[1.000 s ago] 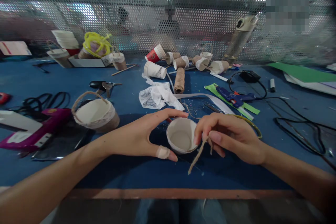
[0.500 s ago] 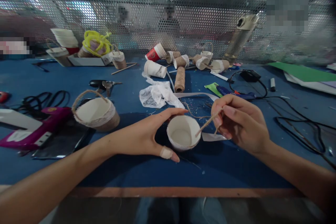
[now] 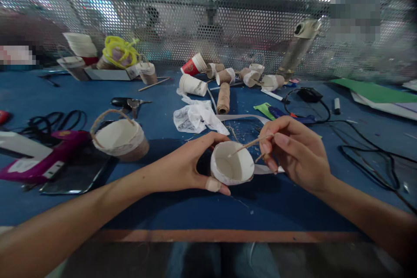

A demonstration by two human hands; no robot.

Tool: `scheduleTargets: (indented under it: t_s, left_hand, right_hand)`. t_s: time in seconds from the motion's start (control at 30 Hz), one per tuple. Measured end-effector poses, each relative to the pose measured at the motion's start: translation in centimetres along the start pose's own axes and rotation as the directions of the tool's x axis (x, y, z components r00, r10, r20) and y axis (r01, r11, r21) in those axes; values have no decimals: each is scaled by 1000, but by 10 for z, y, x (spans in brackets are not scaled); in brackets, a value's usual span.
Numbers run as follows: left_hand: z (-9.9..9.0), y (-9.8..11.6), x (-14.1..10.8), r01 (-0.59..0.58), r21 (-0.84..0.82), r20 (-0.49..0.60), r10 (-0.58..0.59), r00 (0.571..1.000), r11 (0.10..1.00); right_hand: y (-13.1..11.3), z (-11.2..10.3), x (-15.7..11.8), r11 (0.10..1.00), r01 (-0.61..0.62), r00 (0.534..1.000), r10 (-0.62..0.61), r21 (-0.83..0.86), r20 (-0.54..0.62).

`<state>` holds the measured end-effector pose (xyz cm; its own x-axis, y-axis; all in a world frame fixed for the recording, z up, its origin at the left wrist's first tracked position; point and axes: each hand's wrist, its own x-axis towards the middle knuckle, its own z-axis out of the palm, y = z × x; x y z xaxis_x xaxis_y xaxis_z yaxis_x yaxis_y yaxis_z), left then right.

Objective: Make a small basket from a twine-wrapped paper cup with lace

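Note:
A white paper cup (image 3: 232, 173) with a lacy band round its outside stands near the table's front, its mouth tilted toward me. My left hand (image 3: 203, 163) curves round the cup's left side, thumb in front and fingertips behind it. A bandage strip (image 3: 213, 184) covers part of that thumb. Between thumb and fingers, my right hand (image 3: 289, 152) pinches a short length of jute twine (image 3: 249, 144), whose free end reaches over the cup's mouth. A finished-looking cup with a twine handle (image 3: 120, 139) sits to the left of my left hand.
Behind the cup lie crumpled white plastic (image 3: 198, 116), a twine spool (image 3: 223, 99) and several twine-wrapped cups (image 3: 224, 76). A purple-and-white tool (image 3: 48, 156) rests on a dark tablet-like slab (image 3: 76, 173) at left. Black cable (image 3: 368, 165) loops at right. A perforated metal screen (image 3: 182, 17) backs the table.
My left hand has closed in on the cup, which has shifted slightly right and tilted. The twine's tip has moved from the right rim to over the cup's mouth.

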<state>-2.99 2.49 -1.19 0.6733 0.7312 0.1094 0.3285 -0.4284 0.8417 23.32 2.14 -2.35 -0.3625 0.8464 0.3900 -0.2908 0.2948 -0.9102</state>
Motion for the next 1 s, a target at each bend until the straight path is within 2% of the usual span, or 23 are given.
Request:
scheduleTargets:
  t_s: [0.13,0.3,0.47,0.6,0.83,0.9,1.0]
  left_hand:
    - [2,0,1,-11,54,22,10,1000,998]
    - [4,-1,2,-40,64,-3,40,999,997]
    - [4,-1,3,-58,10,7,58,998,998]
    - [7,-1,2,-32,-26,3,32,999,999]
    - [17,-5,5,-54,-132,-39,49,998,990]
    - [18,-5,5,-20,-119,-25,17,1000,993]
    - [16,-1,5,27,-103,8,-26,1000,994]
  right_hand:
    - [3,0,-1,1000,24,999,-25,21,41]
    - [6,-3,0,996,85,988,-84,5,128]
    - [6,-4,-2,999,30,976,-26,-17,218]
    - [0,-1,-5,997,51,985,-41,-54,167]
    - [-3,-2,-6,929,198,979,-173,-314,105]
    - [-5,-1,-5,940,197,979,-175,-279,100]
    - [-11,2,-4,979,133,987,-117,-155,110]
